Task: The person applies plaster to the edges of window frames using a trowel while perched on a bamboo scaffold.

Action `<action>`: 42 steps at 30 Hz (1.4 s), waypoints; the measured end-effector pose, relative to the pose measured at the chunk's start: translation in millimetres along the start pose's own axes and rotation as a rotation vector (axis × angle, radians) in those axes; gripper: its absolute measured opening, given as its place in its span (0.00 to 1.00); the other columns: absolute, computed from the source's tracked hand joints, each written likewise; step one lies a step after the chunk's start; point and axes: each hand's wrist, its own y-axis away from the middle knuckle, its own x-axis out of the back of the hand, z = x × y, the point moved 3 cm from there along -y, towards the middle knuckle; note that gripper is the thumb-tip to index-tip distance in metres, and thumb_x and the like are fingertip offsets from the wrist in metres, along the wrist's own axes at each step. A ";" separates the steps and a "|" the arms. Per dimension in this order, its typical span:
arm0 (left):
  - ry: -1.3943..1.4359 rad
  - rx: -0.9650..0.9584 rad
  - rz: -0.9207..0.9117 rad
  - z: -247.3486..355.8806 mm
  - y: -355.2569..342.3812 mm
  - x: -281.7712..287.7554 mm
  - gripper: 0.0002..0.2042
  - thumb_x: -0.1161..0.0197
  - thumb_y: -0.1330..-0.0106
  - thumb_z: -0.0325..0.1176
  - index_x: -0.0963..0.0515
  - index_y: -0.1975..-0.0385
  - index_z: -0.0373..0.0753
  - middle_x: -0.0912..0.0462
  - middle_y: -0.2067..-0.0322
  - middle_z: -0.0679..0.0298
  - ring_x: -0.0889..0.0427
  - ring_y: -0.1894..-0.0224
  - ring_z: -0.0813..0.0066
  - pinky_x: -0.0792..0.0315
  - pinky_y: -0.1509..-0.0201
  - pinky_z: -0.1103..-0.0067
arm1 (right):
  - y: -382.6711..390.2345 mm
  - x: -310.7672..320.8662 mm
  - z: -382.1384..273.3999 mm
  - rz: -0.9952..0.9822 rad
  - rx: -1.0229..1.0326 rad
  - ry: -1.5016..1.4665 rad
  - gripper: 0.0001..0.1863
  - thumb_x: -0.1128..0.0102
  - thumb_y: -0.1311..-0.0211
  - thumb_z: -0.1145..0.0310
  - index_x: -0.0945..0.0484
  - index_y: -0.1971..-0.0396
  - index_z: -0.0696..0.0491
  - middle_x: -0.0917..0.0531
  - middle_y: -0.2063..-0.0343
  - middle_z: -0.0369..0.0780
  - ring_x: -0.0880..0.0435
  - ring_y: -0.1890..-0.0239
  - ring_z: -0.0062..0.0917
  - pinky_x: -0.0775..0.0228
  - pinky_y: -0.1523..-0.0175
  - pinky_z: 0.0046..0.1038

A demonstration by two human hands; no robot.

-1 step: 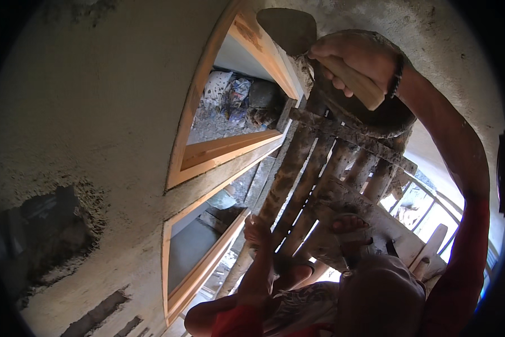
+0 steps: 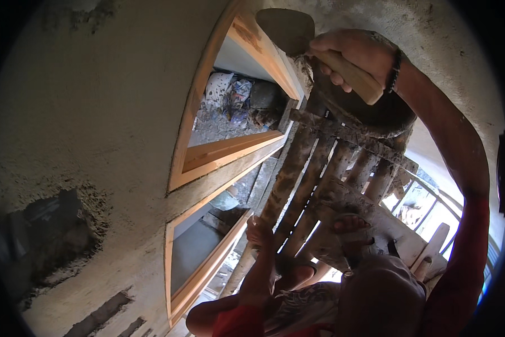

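In my right hand (image 2: pixel 359 53) is a trowel (image 2: pixel 284 31); my fingers are wrapped round its wooden handle, and its rounded blade is near the upper corner of the far wooden window frame (image 2: pixel 263 53). A round, dark, mud-caked basin (image 2: pixel 370 112) sits below this hand, partly covered by it. My left hand (image 2: pixel 259 233) is closed at the edge of the nearer wooden window frame (image 2: pixel 207 267), seemingly gripping it; its fingers are partly hidden.
Rough plaster covers the wall (image 2: pixel 95 112), with a ragged hole (image 2: pixel 55 230) low on the left. Mud-stained planks (image 2: pixel 289 174) with gaps form a scaffold platform under me. Bags and rubble (image 2: pixel 235 101) show through the far window. A metal railing (image 2: pixel 432 202) is at right.
The view has shifted very slightly. Both hands and the trowel keep nearly the same places.
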 end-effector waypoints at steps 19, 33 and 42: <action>-0.028 0.063 -0.027 3.7 -1.8 6.1 0.18 0.47 0.33 0.49 0.18 0.61 0.41 0.16 0.69 0.49 0.19 0.66 0.47 0.28 0.59 0.56 | -41.4 -6.7 -34.2 -0.048 0.170 -0.424 0.13 0.50 0.31 0.61 0.27 0.68 0.56 0.25 0.79 0.39 0.25 0.80 0.26 0.32 0.76 0.29; 0.004 0.049 -0.031 4.6 -1.7 4.7 0.18 0.47 0.33 0.47 0.18 0.64 0.38 0.16 0.69 0.49 0.18 0.65 0.47 0.28 0.59 0.57 | -43.0 -30.7 -37.2 -0.057 0.129 -0.343 0.14 0.51 0.32 0.60 0.27 0.66 0.57 0.28 0.79 0.39 0.25 0.76 0.29 0.31 0.73 0.34; -0.018 0.040 0.006 0.3 -2.3 0.6 0.17 0.46 0.34 0.48 0.18 0.65 0.41 0.17 0.71 0.52 0.19 0.67 0.49 0.29 0.60 0.56 | -24.2 -62.1 -26.7 -0.037 0.094 -0.281 0.21 0.49 0.33 0.52 0.28 0.56 0.56 0.26 0.79 0.36 0.26 0.83 0.18 0.33 0.83 0.25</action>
